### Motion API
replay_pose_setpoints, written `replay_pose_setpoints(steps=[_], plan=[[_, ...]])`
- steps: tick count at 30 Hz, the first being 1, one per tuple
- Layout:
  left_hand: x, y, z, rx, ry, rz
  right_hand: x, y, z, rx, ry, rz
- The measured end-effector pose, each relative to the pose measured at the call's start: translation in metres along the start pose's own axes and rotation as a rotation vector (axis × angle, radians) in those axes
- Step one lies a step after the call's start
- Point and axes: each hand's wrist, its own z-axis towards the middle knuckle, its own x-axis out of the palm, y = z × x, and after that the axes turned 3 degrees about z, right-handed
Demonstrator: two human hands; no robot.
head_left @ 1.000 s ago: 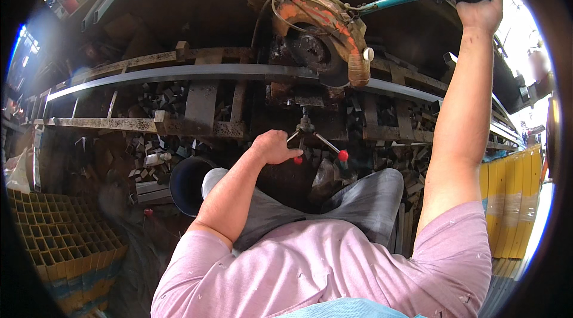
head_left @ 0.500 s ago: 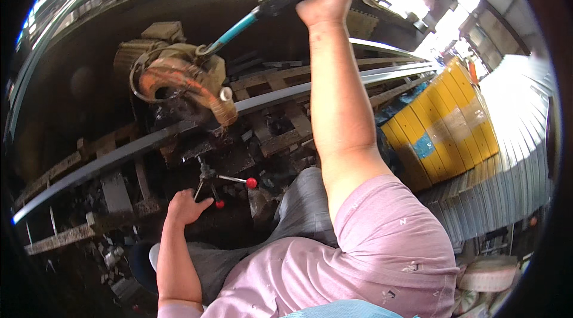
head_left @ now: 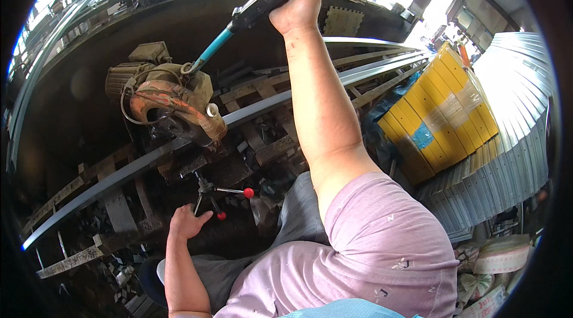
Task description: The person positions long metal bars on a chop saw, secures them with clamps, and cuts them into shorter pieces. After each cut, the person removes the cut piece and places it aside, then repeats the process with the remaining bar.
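Observation:
My right hand (head_left: 298, 4) is raised high and wrapped round the black grip (head_left: 268, 0) of a blue lever (head_left: 213, 50). That lever runs down to a cut-off saw (head_left: 161, 98) with a worn orange guard and a dusty motor. Under the guard, a long grey metal bar (head_left: 256, 105) crosses from lower left to upper right; the blade cannot be made out. Low down, my left hand (head_left: 187, 222) closes on a spoke of a crank handle (head_left: 205, 186), whose other visible spokes end in red knobs (head_left: 248, 193).
Wooden slats (head_left: 122, 201) form a rack beneath the bar. On the right are a stack of yellow panels (head_left: 444, 112) with clear wrap and a pile of corrugated metal sheets (head_left: 507, 133). Metal scraps lie around the saw. Bundled sacks (head_left: 495, 258) sit at lower right.
The view has tilted slightly. My right hand and the saw's lever appear further left, with the lever at a steeper angle. My left hand stays on the crank handle.

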Motion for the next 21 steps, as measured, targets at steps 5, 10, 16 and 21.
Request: replay_pose_setpoints(steps=[5,10,16,21], plan=[[-0.009,-0.011,-0.005,-0.018,0.025,-0.035,-0.008,-0.003,0.001,0.024,-0.001,0.025],[-0.005,-0.007,-0.002,-0.002,0.009,-0.015,-0.020,-0.005,0.008,-0.010,0.098,0.000],[-0.007,-0.009,-0.004,0.013,-0.015,-0.022,-0.024,-0.008,0.006,-0.032,0.069,-0.062],[-0.006,-0.005,-0.004,0.026,-0.025,-0.048,-0.020,-0.006,0.003,-0.026,0.055,-0.059]])
